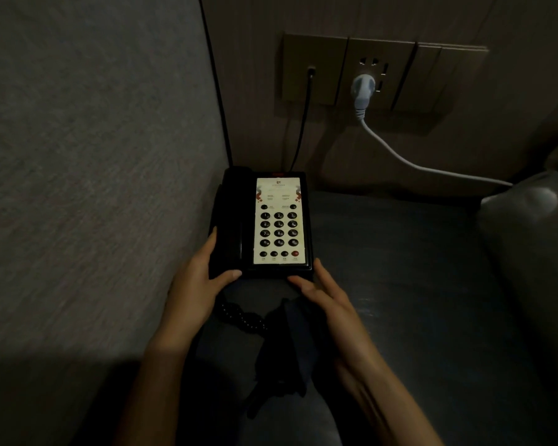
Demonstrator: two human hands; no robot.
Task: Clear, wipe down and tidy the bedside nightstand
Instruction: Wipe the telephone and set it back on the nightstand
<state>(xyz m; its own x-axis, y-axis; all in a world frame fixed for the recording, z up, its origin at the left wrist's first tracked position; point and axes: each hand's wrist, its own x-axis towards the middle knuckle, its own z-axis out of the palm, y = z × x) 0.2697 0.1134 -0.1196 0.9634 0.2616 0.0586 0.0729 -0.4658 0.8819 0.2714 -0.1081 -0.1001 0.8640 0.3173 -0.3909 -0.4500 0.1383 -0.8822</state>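
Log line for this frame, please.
stage: positioning phone | left hand: holds phone | right hand: touches phone | cloth: on nightstand

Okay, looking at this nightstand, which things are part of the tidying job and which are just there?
Job:
phone, held at its near corners by left hand and right hand
dark cloth
nightstand

Just there:
white plug and cable
wall sockets
padded panel
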